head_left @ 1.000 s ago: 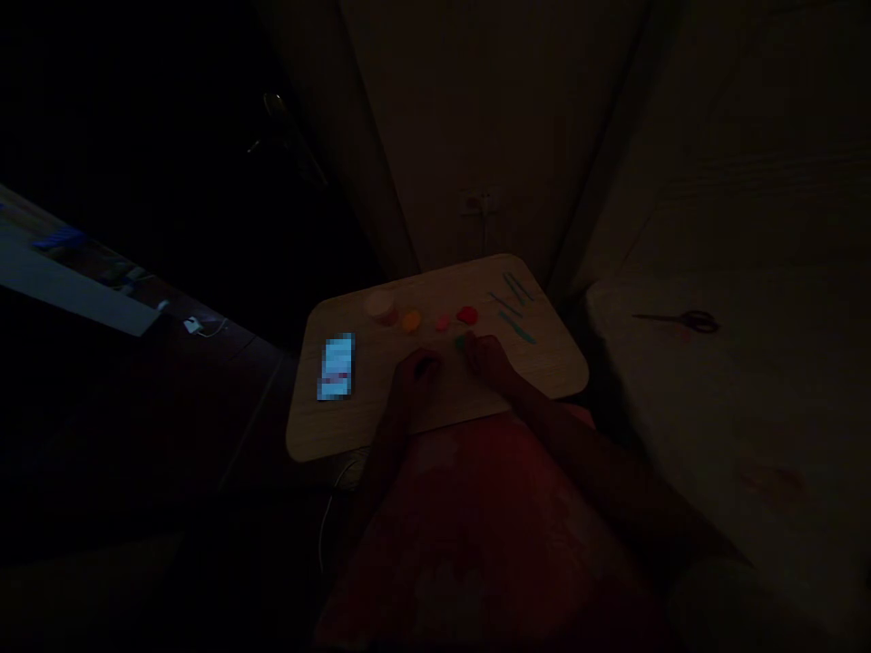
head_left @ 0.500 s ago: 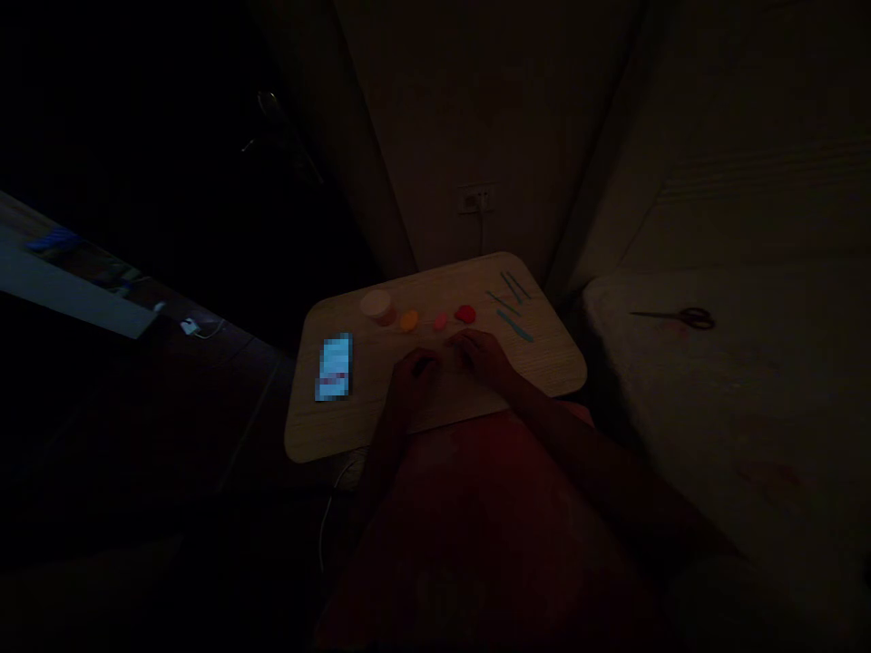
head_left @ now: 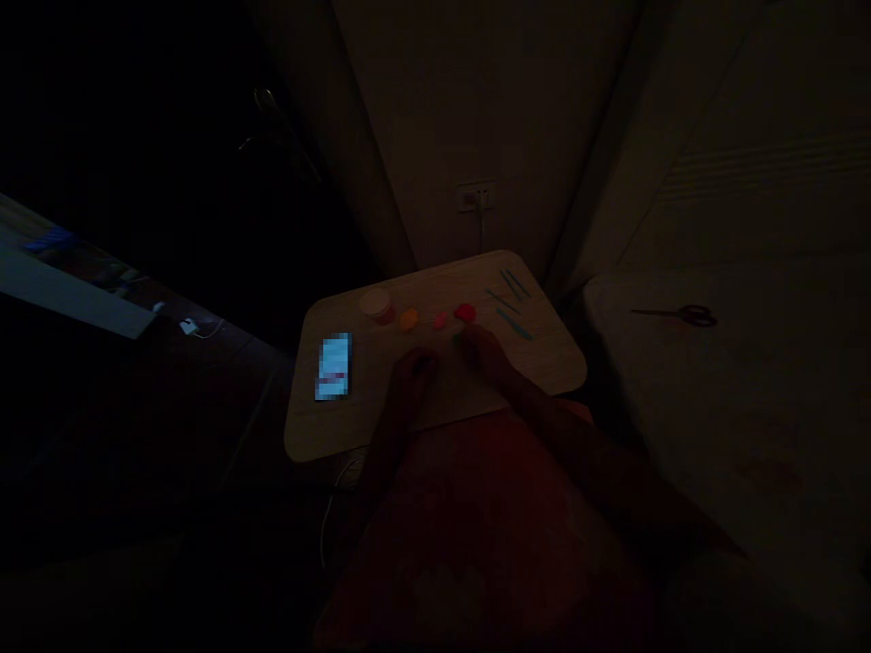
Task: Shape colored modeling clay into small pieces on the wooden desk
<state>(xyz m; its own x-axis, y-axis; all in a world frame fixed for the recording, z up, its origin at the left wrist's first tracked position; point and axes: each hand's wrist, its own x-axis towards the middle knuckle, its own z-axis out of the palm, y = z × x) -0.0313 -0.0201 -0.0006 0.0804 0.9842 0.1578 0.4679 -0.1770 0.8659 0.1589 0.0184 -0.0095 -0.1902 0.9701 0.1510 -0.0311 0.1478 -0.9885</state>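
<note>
In the dim light, my left hand [head_left: 411, 372] rests at the front middle of the small table [head_left: 367, 426], its fingers curled. Whatever may be inside them is too dark to make out. My right hand [head_left: 486, 352] is bent over the tabletop to its right, with a small green lump [head_left: 457, 338] showing at its fingertips. Just beyond the hands lie a red lump [head_left: 464, 312], a smaller pink lump [head_left: 439, 320] and an orange lump [head_left: 408, 319], which look like modelling clay. A lidded tub [head_left: 376, 307] stands left of them.
A lit phone [head_left: 333, 366] lies at the table's left. Several thin blue-green tools [head_left: 514, 324] lie at the right back. Scissors [head_left: 687, 315] rest on a pale surface at the right. A wall socket [head_left: 476, 197] with a cable is behind the table.
My right hand has shifted and its fingers have curled downward, and the green lump now shows at its fingertips. My left hand has barely moved.
</note>
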